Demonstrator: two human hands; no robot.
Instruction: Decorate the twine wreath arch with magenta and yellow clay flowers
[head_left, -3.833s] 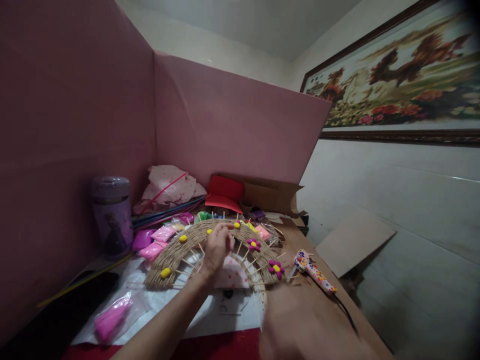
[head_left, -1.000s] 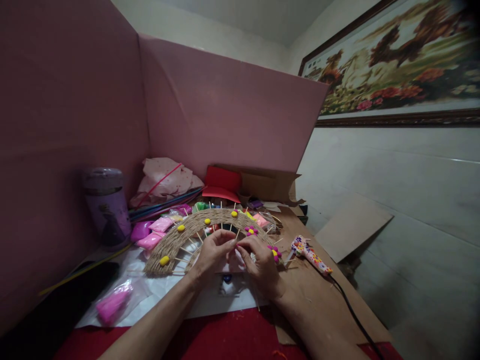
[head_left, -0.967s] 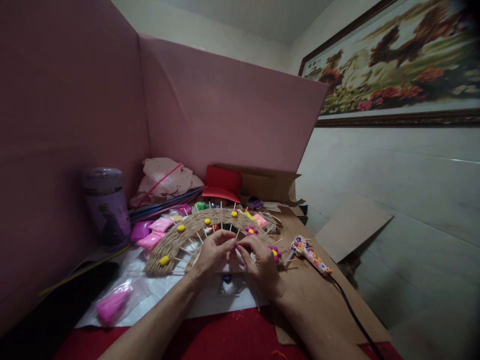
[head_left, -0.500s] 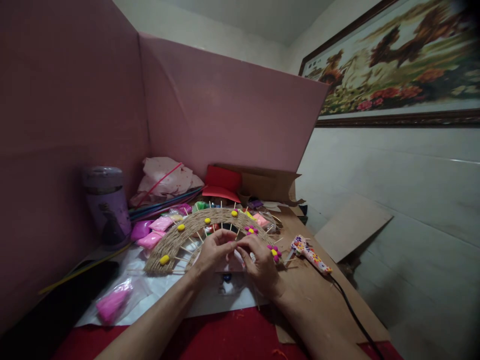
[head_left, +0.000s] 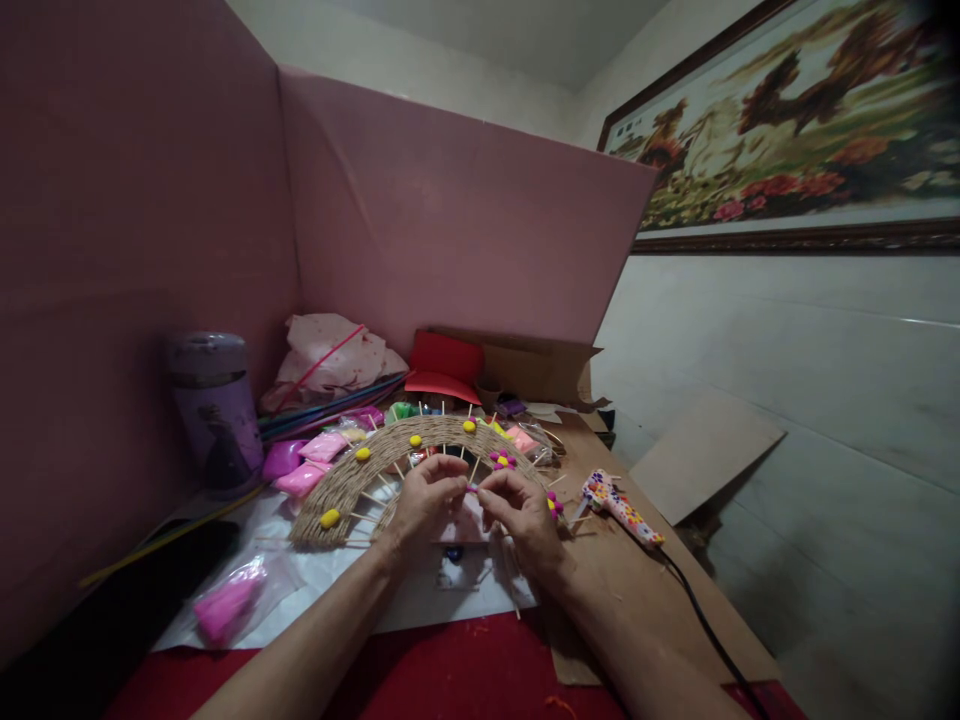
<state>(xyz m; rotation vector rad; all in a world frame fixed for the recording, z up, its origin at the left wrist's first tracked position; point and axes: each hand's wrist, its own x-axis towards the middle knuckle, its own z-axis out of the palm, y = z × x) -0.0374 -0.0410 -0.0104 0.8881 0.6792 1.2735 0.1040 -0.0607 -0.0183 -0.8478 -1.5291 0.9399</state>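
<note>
My left hand [head_left: 429, 500] and my right hand [head_left: 527, 515] meet near the middle, thumbs and forefingers pinched. A tiny magenta piece of clay [head_left: 471, 488] shows between their fingertips. Just behind them lies a woven twine arch [head_left: 334, 490] with thin sticks poking out along both its edges. Yellow clay discs [head_left: 363, 454] dot its left side and top. On the right part, magenta petals surround the yellow centre of a clay flower [head_left: 502, 461]; a second flower [head_left: 553, 505] is partly covered by my right hand.
A floral-patterned glue gun [head_left: 619, 510] with a black cord lies on the cardboard [head_left: 675, 610] at right. Bagged pink clay [head_left: 225, 607] is at front left. A purple tumbler [head_left: 214, 415] stands by the pink panel [head_left: 450, 220]. Red foam sheets [head_left: 446, 362] lie at the back.
My fingertips have drawn slightly apart, so the magenta piece now shows between them. My right hand has shifted a little to the right. The arch has stayed put.
</note>
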